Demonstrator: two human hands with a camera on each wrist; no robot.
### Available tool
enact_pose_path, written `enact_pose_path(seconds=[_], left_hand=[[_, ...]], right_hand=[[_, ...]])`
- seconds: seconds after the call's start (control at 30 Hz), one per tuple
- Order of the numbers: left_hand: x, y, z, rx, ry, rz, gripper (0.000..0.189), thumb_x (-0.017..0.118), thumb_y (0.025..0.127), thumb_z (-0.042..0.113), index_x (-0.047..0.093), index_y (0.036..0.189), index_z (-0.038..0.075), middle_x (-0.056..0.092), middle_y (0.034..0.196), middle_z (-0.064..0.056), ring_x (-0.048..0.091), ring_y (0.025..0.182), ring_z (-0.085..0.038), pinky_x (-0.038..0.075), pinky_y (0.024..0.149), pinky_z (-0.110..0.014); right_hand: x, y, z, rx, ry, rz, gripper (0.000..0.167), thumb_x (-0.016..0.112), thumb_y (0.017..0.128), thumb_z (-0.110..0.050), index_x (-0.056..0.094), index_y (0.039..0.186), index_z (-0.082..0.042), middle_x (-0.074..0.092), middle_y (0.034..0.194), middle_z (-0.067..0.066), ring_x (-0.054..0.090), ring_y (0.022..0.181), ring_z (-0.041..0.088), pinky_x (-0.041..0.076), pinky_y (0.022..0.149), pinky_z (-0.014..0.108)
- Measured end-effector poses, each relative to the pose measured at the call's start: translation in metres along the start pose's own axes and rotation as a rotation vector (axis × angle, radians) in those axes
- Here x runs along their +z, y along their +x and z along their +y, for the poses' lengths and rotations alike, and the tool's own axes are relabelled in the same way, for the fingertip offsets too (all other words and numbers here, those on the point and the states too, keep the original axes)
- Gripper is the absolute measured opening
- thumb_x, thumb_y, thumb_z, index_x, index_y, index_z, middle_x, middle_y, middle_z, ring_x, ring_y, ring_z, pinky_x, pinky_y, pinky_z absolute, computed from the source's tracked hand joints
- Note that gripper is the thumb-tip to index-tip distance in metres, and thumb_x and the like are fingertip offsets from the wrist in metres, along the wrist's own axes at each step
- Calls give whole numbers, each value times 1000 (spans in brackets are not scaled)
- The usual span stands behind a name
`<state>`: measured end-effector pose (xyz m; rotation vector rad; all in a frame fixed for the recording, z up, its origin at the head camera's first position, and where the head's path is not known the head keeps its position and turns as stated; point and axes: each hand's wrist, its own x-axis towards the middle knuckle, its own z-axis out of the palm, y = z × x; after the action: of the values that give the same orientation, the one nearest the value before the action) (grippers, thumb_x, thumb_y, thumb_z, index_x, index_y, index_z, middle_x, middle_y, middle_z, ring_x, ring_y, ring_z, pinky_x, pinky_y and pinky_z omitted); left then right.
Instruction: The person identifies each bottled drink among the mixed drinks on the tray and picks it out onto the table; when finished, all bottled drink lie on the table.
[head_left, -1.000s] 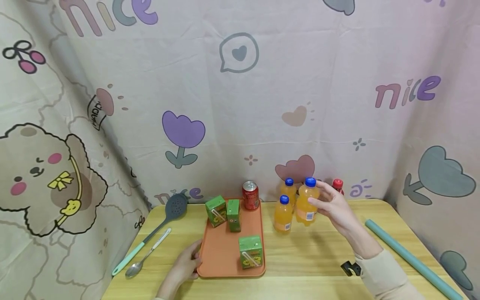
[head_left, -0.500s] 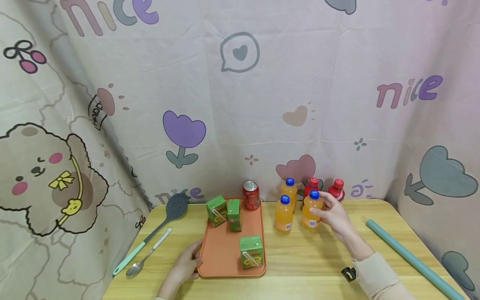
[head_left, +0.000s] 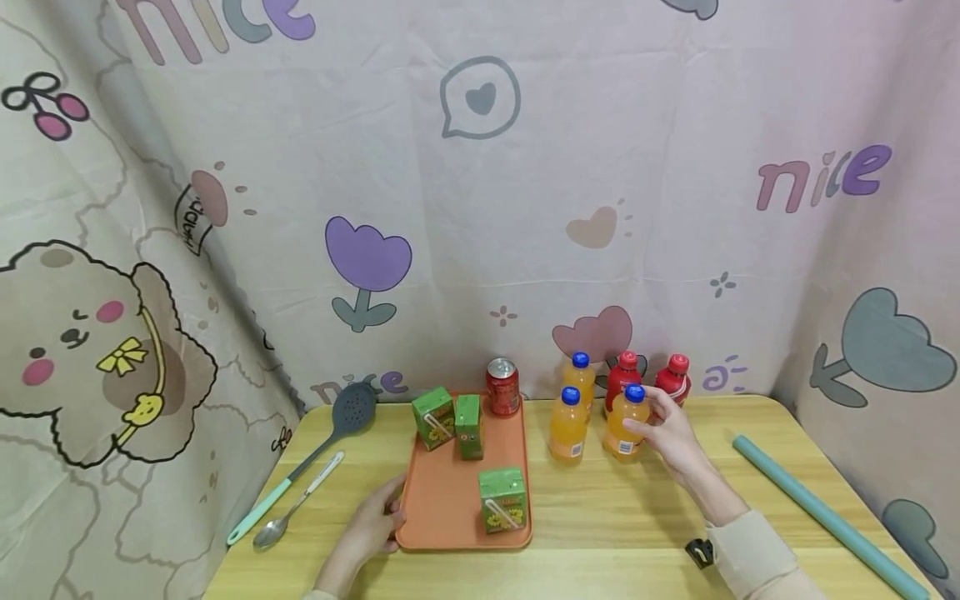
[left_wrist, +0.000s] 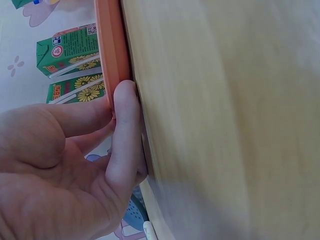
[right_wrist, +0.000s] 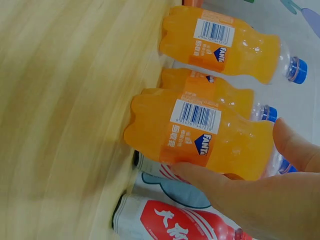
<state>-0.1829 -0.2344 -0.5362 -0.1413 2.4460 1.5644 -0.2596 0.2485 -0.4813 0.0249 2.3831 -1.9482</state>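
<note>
My right hand [head_left: 675,437] holds an orange soda bottle [head_left: 626,429] with a blue cap, thumb on one side and fingers on the other. The bottle stands upright on the table; its Fanta label [right_wrist: 202,144] shows in the right wrist view. Two more orange soda bottles [head_left: 567,429] [right_wrist: 220,45] stand just left of it. My left hand [head_left: 367,521] pinches the left rim of an orange tray [head_left: 438,517]; in the left wrist view a finger [left_wrist: 125,115] lies against the tray's edge. Green drink cartons [head_left: 503,502] and a red can [head_left: 502,390] stand on the tray.
Two red-capped bottles [head_left: 672,379] stand behind my right hand. A slotted turner [head_left: 352,410] and a spoon [head_left: 273,532] lie at the left. A teal tube [head_left: 825,512] lies along the right side. A small black object [head_left: 700,552] is near the right sleeve.
My right hand has lowered the orange soda bottle onto the table and shifted it slightly right. A red-capped bottle behind it has come into sight. My left hand keeps its place on the tray.
</note>
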Motion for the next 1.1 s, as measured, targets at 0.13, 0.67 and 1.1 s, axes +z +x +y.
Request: enact_pose_path(seconds=[0.13,0.67,1.1], left_hand=[[1,3,0,13,-6,7,63,54,100,-11,38,160,-2,44,96,-8,48,64,-17,47,48,-23],[8,-14,55,376,623,400,58,68,101,20,51,154,6,55,147,-24,63,124,-41,59,96,-57],[79,-47,135,479,945,242,84,56,102,59,28,168,15,14,177,-16,13,165,-40,22,130,-67]], right_hand=[[-2,-1,1,-47,-85,-10,70,66,104,-13,28,162,-3,38,163,29,46,144,45,50,100,17],[17,-56,-15,-308,-749,166,87,62,106,-39,12,170,-9,14,172,30,21,154,59,24,117,82],[70,-107,-29,-253,-1060,117,84,44,104,-68,16,171,-25,7,178,17,3,161,53,3,117,88]])
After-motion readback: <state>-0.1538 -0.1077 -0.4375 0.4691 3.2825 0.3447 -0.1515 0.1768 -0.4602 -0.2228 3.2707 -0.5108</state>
